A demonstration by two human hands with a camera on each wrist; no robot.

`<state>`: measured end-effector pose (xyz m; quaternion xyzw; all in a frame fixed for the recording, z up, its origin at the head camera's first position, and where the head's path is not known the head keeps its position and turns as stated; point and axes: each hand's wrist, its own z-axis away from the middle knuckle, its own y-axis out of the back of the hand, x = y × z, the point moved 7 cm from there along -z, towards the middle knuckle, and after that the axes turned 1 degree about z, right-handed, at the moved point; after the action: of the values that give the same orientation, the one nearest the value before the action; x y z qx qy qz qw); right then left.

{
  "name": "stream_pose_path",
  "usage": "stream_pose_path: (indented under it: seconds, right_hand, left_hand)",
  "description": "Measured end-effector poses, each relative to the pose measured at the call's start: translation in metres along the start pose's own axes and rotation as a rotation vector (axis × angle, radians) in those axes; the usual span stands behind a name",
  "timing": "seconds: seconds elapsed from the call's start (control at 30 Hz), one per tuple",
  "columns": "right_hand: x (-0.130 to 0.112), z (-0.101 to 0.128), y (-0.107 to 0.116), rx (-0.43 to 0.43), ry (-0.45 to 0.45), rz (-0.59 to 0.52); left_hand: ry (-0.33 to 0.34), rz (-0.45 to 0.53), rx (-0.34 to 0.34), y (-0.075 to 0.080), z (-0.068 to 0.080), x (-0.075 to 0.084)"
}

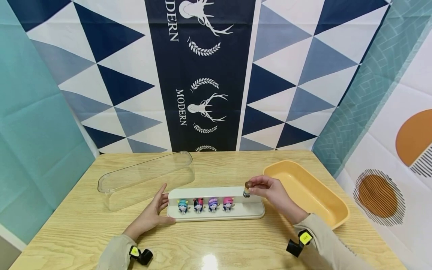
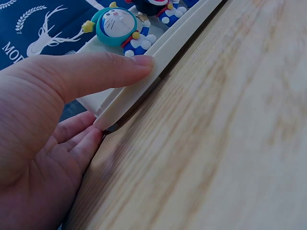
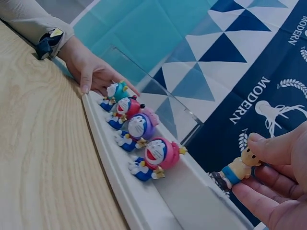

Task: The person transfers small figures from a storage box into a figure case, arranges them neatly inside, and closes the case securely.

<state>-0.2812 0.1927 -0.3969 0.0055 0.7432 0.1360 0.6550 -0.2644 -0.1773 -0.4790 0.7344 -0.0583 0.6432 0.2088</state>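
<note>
A white stepped display base (image 1: 216,215) lies on the table with several small Doraemon figurines (image 3: 158,152) standing in a row on its lower step, in teal, red, purple and pink hoods. My left hand (image 1: 153,214) grips the base's left end, thumb on the front rim (image 2: 127,98) and fingers against the side. Above the right part of the base, my right hand (image 1: 272,190) pinches a small figurine (image 3: 236,167) by its head between thumb and fingers. This one has a tan body, a blue band and dark feet, and tilts over the upper step.
A clear plastic cover (image 1: 148,180) lies behind the base at the left. On the right, a yellow-orange tray (image 1: 332,225) stands behind my right forearm. Patterned cloth (image 1: 206,75) hangs at the table's back edge.
</note>
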Motion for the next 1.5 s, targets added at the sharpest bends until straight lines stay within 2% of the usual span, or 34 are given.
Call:
stream_pose_path:
  seconds: [0.47,0.8,1.0,1.23,1.5]
  right_hand:
    - [0.015,0.008,-0.011,-0.008,-0.017,-0.026]
    - [0.021,0.016,-0.023,-0.056,0.013,-0.031]
    - [0.029,0.019,-0.027,-0.018,0.056,0.016]
    - [0.037,0.022,-0.03,0.042,0.015,-0.006]
    - [0.035,0.027,-0.03,0.109,0.055,0.085]
  left_hand:
    - [0.003,0.006,0.0,0.0,0.0,-0.001]
    - [0.006,0.013,0.0,0.0,0.001,-0.002]
    - [0.002,0.013,0.001,-0.001,0.001,-0.002]
    - [-0.009,0.003,0.004,0.0,0.001,-0.001]
    - [-0.008,0.0,0.002,-0.001,0.001,-0.003]
